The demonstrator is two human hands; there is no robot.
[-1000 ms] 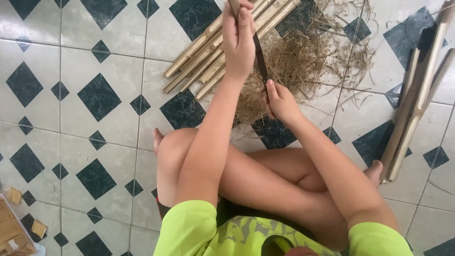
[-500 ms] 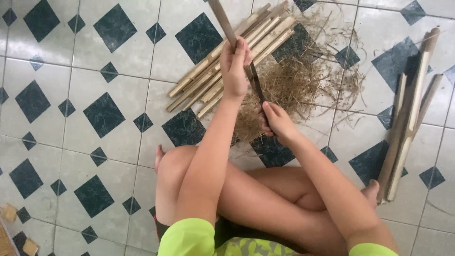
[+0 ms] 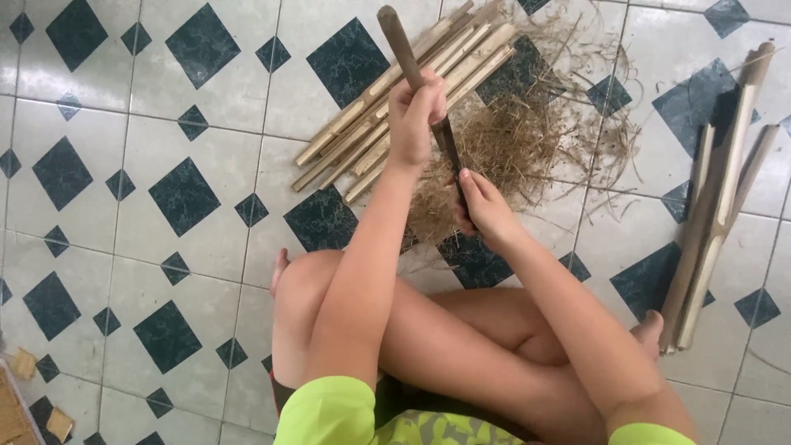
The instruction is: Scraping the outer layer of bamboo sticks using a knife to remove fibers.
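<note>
Sitting cross-legged on a floor (image 3: 124,107) of pale tiles with dark diamond insets, a person works a dark stick (image 3: 416,78) held upright over a heap of shavings (image 3: 511,148); the left hand (image 3: 414,115) is closed around its upper part, the right hand (image 3: 486,206) grips low, fingers curled on what may be a blade, hard to tell. Judging by the pile, a good deal is already stripped: a bundle of pale sticks (image 3: 395,107) lies just behind, while darker lengths (image 3: 717,206) wait well apart at right. Cardboard scraps (image 3: 21,395) sit at the lower left corner

Pale tiled floor (image 3: 206,140), dark diamond insets, seemingly daylit.
</note>
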